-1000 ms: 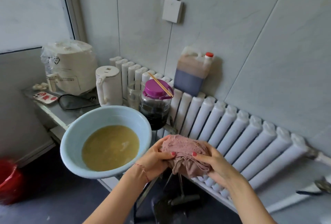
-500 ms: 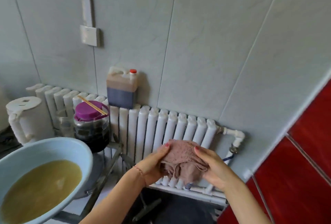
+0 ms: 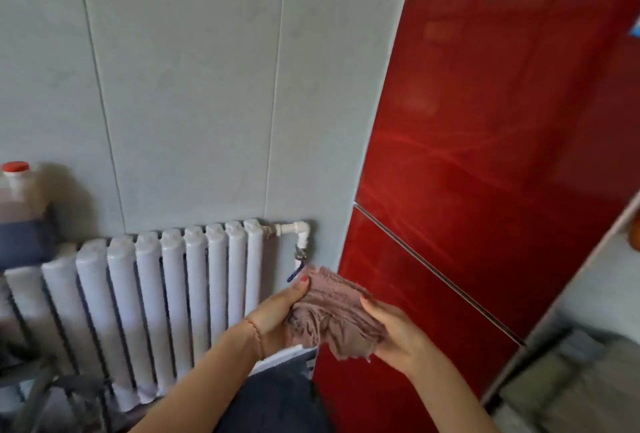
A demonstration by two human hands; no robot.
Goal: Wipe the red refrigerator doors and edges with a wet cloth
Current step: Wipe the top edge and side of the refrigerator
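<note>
At far left, a red-capped jug [image 3: 19,190] of dark liquid stands at the frame's edge, the one remnant of a counter that a second ago also showed a basin of yellowish liquid, a kettle and a purple-lidded jar; all of those have slid out of view as the person's gaze swung right. Beside the jug runs the white radiator [image 3: 166,301], ending at its pipe and valve. In front of it the left hand [image 3: 277,315] grips one side of the brownish-pink cloth [image 3: 332,315], fingers curled under and thumb on top, while the right hand [image 3: 394,335] pinches the other side the same way (the bunched cloth is now drawn out a little flatter between them). Farthest right, the red refrigerator [image 3: 485,141], a mere sliver half a second ago, fills the frame, with the seam between its two doors in plain sight. The cloth hangs just short of the lower door, so wiping looks about to begin and has not yet started.
</note>
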